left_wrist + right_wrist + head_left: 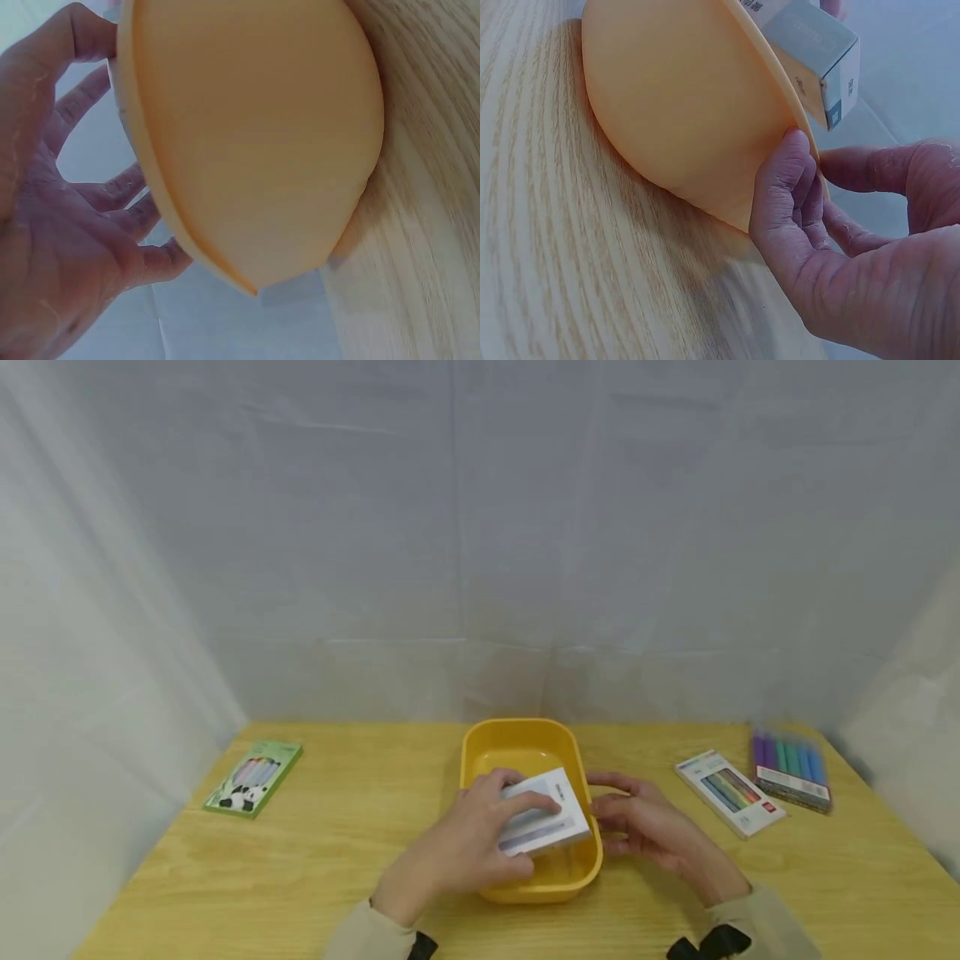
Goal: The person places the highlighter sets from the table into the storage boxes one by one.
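My left hand point(468, 835) grips a white box point(566, 828) with pale blue-grey printing, its fingers spread over the top. The box is tilted above the yellow plastic basket point(528, 741), within its rim as the head view shows. At the basket's right side, my right hand point(651, 827) pinches the rim between thumb and fingers. The right wrist view shows the outer wall of the basket point(682, 97) and a corner of the white box point(810, 56) beyond the rim. In the left wrist view the basket point(255, 135) hides most of the box.
On the left of the wooden table point(337, 852) lies a green box with a panda picture point(253, 779). To the right are a white pack with a window of coloured sticks point(731, 793) and a clear pack of purple, green and blue pens point(790, 768). White sheeting point(450, 543) surrounds the table.
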Action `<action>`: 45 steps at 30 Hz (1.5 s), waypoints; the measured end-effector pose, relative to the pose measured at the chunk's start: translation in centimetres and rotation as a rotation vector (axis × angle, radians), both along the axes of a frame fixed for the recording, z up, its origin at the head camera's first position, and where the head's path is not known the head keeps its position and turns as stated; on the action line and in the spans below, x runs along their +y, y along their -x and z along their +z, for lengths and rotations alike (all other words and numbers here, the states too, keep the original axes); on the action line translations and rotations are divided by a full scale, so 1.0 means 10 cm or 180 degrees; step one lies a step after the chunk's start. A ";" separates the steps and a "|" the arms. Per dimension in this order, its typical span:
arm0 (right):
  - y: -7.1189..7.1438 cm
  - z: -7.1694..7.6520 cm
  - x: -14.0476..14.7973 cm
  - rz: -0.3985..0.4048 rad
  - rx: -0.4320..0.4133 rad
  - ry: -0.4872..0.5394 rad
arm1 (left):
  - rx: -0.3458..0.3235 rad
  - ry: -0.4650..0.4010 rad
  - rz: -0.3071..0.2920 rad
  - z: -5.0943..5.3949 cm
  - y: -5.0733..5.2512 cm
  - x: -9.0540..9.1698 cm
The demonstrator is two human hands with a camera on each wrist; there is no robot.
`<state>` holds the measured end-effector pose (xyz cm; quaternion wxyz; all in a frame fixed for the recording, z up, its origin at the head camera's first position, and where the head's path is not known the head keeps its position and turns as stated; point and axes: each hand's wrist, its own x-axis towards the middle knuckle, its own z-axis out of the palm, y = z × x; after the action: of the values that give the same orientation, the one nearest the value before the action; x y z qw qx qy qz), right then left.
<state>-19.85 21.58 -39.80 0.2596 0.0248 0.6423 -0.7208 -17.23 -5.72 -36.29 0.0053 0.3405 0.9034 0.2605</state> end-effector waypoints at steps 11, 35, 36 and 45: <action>-0.02 -0.02 0.00 0.0087 0.0086 0.0150 | -0.0182 0.0053 -0.0121 -0.10 0.03 0.11; -0.02 0.01 0.02 0.0025 0.0043 0.0061 | -0.0480 0.0770 -0.0177 -0.11 0.15 0.15; -0.02 0.01 0.02 0.0015 0.0032 0.0060 | -0.0484 0.0778 -0.0173 -0.12 0.15 0.15; -0.02 0.00 0.01 0.0022 0.0049 0.0110 | -0.0514 0.0769 -0.0139 -0.14 0.16 0.16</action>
<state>-19.60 21.66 -39.84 0.2575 0.0125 0.6318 -0.7310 -18.80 -4.14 -37.69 0.1246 0.3349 0.9172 0.1763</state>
